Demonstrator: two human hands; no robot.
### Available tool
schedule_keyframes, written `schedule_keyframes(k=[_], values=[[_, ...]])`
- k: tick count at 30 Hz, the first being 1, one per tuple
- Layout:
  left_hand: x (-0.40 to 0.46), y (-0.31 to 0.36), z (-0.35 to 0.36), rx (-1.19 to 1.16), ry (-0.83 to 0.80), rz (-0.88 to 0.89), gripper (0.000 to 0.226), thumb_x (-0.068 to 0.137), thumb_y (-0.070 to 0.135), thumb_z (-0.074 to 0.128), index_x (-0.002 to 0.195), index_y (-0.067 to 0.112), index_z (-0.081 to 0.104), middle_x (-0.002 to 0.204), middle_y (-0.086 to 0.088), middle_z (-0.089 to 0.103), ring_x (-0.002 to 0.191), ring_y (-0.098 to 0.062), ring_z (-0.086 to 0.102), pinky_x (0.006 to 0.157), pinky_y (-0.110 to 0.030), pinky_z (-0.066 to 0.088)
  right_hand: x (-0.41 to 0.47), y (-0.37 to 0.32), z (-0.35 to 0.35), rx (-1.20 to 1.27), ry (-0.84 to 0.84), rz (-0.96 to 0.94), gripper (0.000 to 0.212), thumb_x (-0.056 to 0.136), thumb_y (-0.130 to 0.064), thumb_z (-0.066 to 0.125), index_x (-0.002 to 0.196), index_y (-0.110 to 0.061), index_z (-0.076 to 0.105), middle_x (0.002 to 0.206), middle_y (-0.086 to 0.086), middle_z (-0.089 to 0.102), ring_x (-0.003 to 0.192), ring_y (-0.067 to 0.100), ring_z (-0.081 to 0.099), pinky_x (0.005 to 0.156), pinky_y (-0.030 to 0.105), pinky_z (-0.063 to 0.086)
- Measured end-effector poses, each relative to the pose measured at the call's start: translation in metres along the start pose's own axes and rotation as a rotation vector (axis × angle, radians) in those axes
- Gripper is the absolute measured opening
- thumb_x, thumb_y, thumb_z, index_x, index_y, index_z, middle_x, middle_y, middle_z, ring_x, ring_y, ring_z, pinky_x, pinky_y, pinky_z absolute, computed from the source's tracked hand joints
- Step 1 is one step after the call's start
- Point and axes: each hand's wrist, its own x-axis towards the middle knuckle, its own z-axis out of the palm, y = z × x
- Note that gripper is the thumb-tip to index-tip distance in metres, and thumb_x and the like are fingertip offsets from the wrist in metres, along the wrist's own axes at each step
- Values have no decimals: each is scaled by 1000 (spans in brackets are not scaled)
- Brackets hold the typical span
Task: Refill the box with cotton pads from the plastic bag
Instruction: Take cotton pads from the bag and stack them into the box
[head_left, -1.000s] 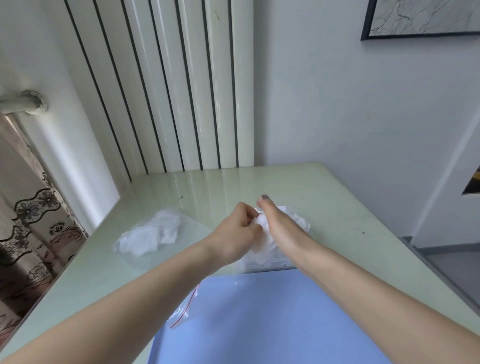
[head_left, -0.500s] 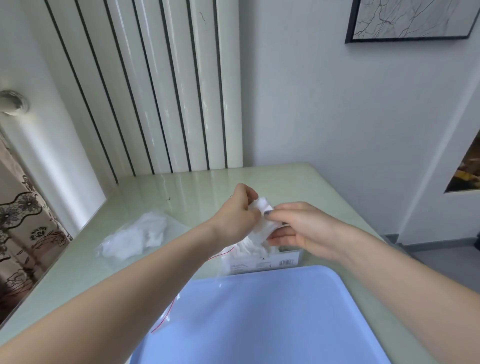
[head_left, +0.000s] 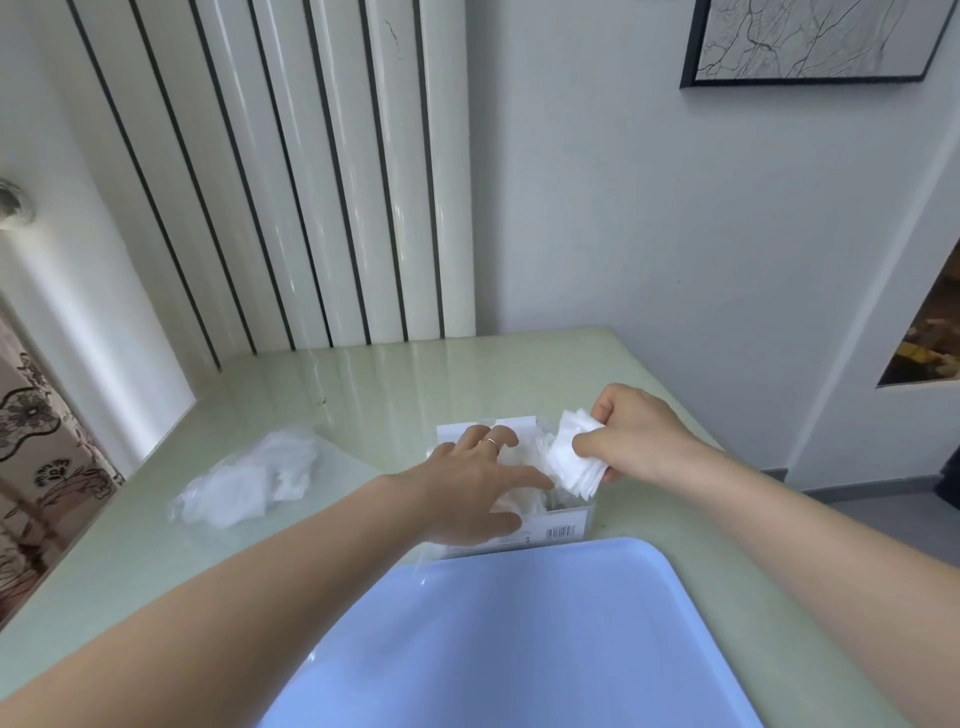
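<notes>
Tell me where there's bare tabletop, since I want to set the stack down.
Bare table lies between the radiator and the box, and right of the right hand. Crowded: the left hand over the box, plastic bag left, blue tray near.

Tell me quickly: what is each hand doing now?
Left hand: open, fingers spread over the pads in the box.
Right hand: closed, gripping a stack of pads.

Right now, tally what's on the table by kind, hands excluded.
Clear box: 1
Plastic bag: 1
Blue tray: 1
Stack of cotton pads, held over the box by the right hand: 1
Total: 4
</notes>
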Motion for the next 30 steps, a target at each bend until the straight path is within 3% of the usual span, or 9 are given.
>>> schedule_keyframes(k=[3,6,10,14,18,22,25,27,30], values=[[4,0,1,-15,-31,-37,52,94,42,51,142,54,32,156,-4,14,146,-22,7,113,-49,28,4,0,10,-41,-23,-29,23,76,-14,64,93,-14,49,96,5,59,81,28,69,73,43,60],[6,-2,3,-78,-25,-49,39,93,43,53,131,50,45,153,-5,18,145,-21,9,111,-46,30,7,1,15,-122,-56,-62,28,78,-13,61,103,-16,51,99,2,59,86,27,66,70,34,53],[5,-6,7,-140,6,-44,30,93,42,56,123,44,54,150,-4,21,144,-19,10,108,-42,29,6,-1,21,-336,-17,-187,14,78,-9,55,92,-12,53,87,5,60,76,29,58,56,31,38],[2,-10,9,-160,30,-19,30,93,42,57,123,45,59,148,-2,25,142,-18,13,108,-41,31,2,-14,29,-515,-71,-323,13,83,-15,58,87,-16,46,78,1,51,70,27,50,55,32,37],[-2,-16,11,-145,60,-7,31,94,45,55,124,48,58,146,1,27,141,-16,11,113,-40,25,7,-18,38,-364,-197,-219,18,81,-15,66,97,-16,57,90,1,57,61,17,50,54,26,43],[-5,-17,11,-125,30,-41,31,95,47,52,125,50,56,149,3,23,143,-17,5,114,-46,22,7,-22,37,-628,-172,-264,19,85,-9,57,104,-14,56,104,7,58,81,26,56,60,28,43],[-5,-17,12,-161,17,-57,31,94,46,53,124,50,56,149,4,23,143,-19,7,113,-48,25,2,-23,47,-680,-247,-285,12,88,-17,62,97,-14,56,95,6,54,83,26,53,56,28,39],[-5,-18,13,-173,18,-60,30,94,47,54,124,50,56,148,5,23,142,-20,11,112,-48,26,4,-20,53,-583,-312,-202,14,85,-18,67,94,-13,58,90,2,54,78,22,52,53,24,36],[-8,-20,14,-165,10,-62,29,95,47,53,123,51,55,148,5,23,141,-21,14,110,-47,30,14,-14,52,-412,-336,-60,22,80,-15,67,99,-4,64,85,3,55,69,20,54,60,26,44]])
